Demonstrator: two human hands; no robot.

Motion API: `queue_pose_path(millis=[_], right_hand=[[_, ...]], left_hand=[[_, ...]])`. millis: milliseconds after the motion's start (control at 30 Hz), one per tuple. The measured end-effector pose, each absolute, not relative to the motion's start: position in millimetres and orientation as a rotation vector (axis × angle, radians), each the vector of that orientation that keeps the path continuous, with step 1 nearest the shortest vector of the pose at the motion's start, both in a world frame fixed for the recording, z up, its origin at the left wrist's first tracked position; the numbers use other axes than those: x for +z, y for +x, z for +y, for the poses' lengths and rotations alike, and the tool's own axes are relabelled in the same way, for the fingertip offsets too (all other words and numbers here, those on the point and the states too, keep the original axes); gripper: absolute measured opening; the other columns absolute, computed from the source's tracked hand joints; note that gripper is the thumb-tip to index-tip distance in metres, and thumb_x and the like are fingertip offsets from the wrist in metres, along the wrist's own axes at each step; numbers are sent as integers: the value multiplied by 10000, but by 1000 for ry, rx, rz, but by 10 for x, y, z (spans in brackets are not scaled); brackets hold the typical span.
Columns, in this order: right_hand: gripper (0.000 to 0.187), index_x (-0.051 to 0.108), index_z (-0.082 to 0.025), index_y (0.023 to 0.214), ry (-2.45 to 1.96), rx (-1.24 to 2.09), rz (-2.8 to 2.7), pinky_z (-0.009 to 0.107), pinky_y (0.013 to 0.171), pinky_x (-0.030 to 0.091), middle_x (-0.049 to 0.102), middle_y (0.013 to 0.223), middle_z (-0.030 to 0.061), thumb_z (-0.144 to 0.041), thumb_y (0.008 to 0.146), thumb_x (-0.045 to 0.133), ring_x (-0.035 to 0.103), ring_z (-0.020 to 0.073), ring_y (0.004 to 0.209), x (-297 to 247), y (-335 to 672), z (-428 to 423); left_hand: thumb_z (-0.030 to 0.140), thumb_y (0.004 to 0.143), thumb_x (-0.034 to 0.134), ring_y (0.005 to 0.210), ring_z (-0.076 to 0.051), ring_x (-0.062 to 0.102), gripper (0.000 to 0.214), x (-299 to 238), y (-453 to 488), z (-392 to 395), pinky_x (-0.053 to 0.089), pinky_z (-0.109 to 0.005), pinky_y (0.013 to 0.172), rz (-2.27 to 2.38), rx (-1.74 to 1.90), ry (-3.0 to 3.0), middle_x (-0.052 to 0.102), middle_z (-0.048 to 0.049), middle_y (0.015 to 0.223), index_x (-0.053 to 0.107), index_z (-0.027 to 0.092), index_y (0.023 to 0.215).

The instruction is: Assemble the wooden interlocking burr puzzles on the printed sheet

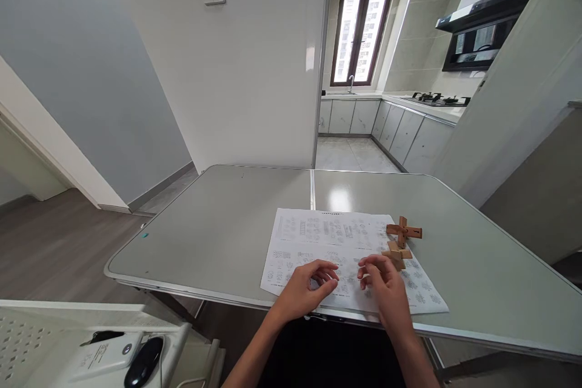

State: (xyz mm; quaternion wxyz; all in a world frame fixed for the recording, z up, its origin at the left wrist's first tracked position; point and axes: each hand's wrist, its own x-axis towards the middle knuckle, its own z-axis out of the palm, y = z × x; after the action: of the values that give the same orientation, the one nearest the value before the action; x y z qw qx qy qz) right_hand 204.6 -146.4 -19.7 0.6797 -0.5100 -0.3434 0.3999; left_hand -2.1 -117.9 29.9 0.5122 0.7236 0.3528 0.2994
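Observation:
Both hands hover low over a printed instruction sheet [295,260] near the table's front edge. My left hand [309,291] has loosely curled fingers with gaps between them, and nothing shows in it. Across from it, my right hand [384,288] is likewise loosely curled with no object visible in it. Just beyond the right hand lies a light wooden interlocking puzzle [396,254], partly covered by the fingers. Behind that, a darker brown wooden cross-shaped puzzle [404,232] rests at the sheet's right edge. Small line diagrams cover the paper.
The grey folding table [218,224] has a seam down its middle. A small teal bit [145,234] lies at its left edge. At lower left, a white cart [173,339] holds a black mouse [144,362] and a white box [107,354]. A kitchen lies beyond.

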Motion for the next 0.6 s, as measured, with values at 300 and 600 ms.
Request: queue_pose_path(millis=[300, 600], right_hand=[[327, 656, -223, 977, -1297, 914, -1268, 318, 660, 509, 724, 895, 55, -544, 968, 597, 635, 200, 686, -176, 1984, -1530], [333, 658, -230, 968, -1307, 920, -1277, 312, 647, 507, 722, 889, 51, -557, 967, 596, 638, 203, 692, -149, 1987, -1542]], left_hand=[[445, 976, 647, 1024, -222, 689, 341, 267, -17, -1181, 538, -360, 942, 855, 745, 1725, 755, -65, 1084, 706, 224, 1228], [438, 982, 641, 1033, -219, 696, 325, 270, -15, -1187, 541, -347, 936, 861, 745, 1719, 757, -59, 1087, 709, 224, 1216]])
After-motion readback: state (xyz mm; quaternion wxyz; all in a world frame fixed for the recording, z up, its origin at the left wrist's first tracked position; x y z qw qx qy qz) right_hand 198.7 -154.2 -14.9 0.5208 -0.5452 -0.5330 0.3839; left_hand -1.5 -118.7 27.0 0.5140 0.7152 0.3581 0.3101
